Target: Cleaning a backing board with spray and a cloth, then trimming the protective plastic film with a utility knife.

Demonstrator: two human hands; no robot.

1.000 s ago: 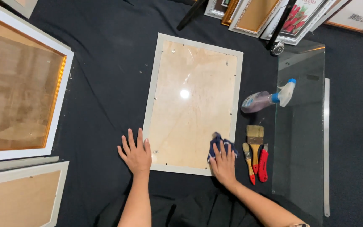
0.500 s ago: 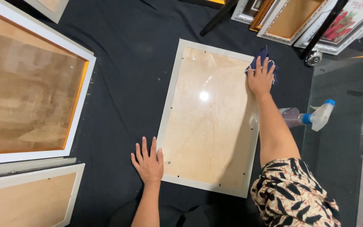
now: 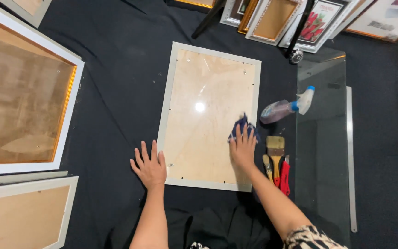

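Several picture frames lie on a black cloth [image 3: 116,92] spread over the floor. The largest, a white frame with a brown backing [image 3: 21,92], fills the left edge of the picture, with another pale frame [image 3: 24,216] under it at lower left. More frames [image 3: 272,18] lean along the top edge.

At centre sits the grey-white frame with glass [image 3: 208,115], lying flat and turned slightly clockwise, a lamp glare near its middle. To its right, a loose sheet of glass [image 3: 323,152] runs down the right half of the picture, with a metal ruler [image 3: 351,157] along its far side.

The left hand [image 3: 149,167] is spread flat, fingers open, holding nothing, pressing on the lower left corner of the frame and the cloth beside it. The right hand [image 3: 242,148] is flat with fingers extended, pinning a dark blue rag [image 3: 241,127] to the glass near the frame's right edge.

To wipe well here, I would keep the left palm firm so the frame cannot slide, run the rag in overlapping strokes into the corners, and check the glare for smears.

Just right of the rag lie a spray bottle [image 3: 284,109] on its side, a flat paintbrush [image 3: 275,150] and red-handled pliers [image 3: 283,177].
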